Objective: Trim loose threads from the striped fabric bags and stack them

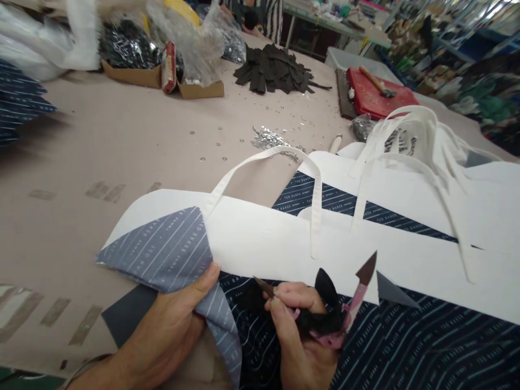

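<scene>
A white panel (260, 230) with a thin white strap handle (266, 154) lies across the table, with navy striped fabric (422, 346) along its near side. My left hand (179, 309) grips a folded-back corner of the fabric, whose paler blue-grey reverse (162, 249) faces up, thumb on top. Close to its right, my right hand (296, 325) is closed round a small pointed tool (265, 286) pinched between thumb and fingers. A pink-handled pointed blade (365, 271) and black wrapping also stick out of that fist; their lower parts are hidden.
More white panels with handles (406, 124) lie at the right. Small metal pieces (268, 138) are scattered mid-table. Farther back are black strips (276, 67), cardboard boxes (136, 75), a red pad (374, 97) with a hammer (376, 81), and a person in stripes (274, 19).
</scene>
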`<control>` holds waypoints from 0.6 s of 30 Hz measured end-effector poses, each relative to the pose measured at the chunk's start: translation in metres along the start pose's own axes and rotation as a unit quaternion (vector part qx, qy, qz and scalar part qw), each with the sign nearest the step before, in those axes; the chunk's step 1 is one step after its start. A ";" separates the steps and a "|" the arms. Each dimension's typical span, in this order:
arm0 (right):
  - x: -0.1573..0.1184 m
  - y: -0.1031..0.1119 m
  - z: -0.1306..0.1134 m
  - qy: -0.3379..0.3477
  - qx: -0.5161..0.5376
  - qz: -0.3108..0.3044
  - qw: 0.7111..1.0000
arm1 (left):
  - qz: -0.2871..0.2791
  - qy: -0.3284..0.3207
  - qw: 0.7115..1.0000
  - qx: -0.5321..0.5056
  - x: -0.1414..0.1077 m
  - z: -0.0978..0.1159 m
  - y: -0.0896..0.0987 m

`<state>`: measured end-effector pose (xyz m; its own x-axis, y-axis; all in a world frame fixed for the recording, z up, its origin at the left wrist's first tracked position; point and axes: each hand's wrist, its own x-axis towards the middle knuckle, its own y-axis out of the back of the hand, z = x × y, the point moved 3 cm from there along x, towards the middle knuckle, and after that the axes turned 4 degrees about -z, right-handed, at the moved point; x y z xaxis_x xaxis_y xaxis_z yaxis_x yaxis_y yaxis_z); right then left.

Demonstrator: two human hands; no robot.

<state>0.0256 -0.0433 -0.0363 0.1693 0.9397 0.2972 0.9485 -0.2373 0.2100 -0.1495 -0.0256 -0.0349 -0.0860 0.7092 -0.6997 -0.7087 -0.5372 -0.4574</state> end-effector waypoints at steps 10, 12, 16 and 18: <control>-0.001 -0.003 -0.004 0.010 -0.031 0.031 0.999 | 0.004 -0.011 1.000 -0.002 0.000 0.000 -0.001; -0.002 -0.003 -0.003 0.001 -0.032 0.035 0.999 | 0.009 -0.009 1.000 0.005 -0.001 0.000 0.000; -0.001 -0.004 -0.005 0.014 -0.042 0.025 0.999 | -0.005 -0.018 1.000 0.010 -0.002 0.000 0.000; 0.000 -0.005 -0.006 0.027 -0.049 0.022 0.998 | -0.002 -0.027 1.000 0.009 -0.002 0.000 0.001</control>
<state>0.0193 -0.0433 -0.0315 0.1938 0.9137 0.3572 0.9089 -0.3043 0.2851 -0.1497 -0.0272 -0.0340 -0.1209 0.7348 -0.6674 -0.7209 -0.5272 -0.4499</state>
